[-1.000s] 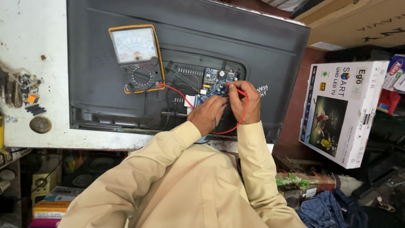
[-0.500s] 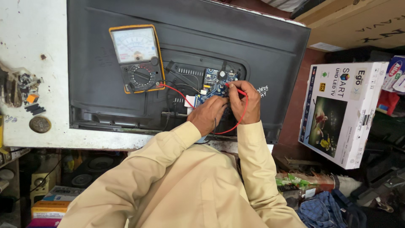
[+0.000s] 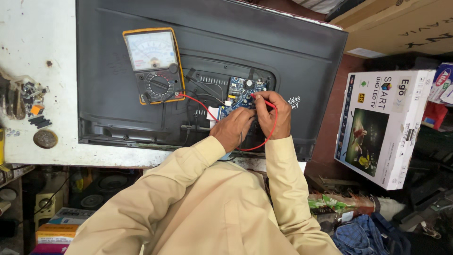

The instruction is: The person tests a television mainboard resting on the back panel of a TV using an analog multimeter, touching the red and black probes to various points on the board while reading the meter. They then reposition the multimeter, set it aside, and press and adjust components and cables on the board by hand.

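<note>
Hands meet over a small blue circuit board (image 3: 243, 94) that sits in an open hole in the back of a big black television (image 3: 283, 56). The television lies face down on a white workbench (image 3: 33, 47).

The right hand (image 3: 276, 113) is curled shut around a red test probe (image 3: 258, 98). Its thumb and first finger pinch the probe, and the tip touches the right side of the blue board. A red wire (image 3: 269, 137) loops from that hand, down under the wrist and back up.

The left hand (image 3: 233, 128) is bent into a loose fist just below the board, with its fingers pointing at the board's lower edge. I cannot tell if it has hold of anything, because the fingers hide what is under them.

A yellow meter (image 3: 153, 63) with a white dial face lies on the television, up and to the left of the hands. Another red wire (image 3: 196, 100) runs from the meter toward the board.

Small dark parts (image 3: 28, 94) and 1 round coin-like disc (image 3: 46, 139) lie at the left side of the bench. A white television box (image 3: 382, 123) leans on the right. Both sleeves (image 3: 188, 189) are tan.
</note>
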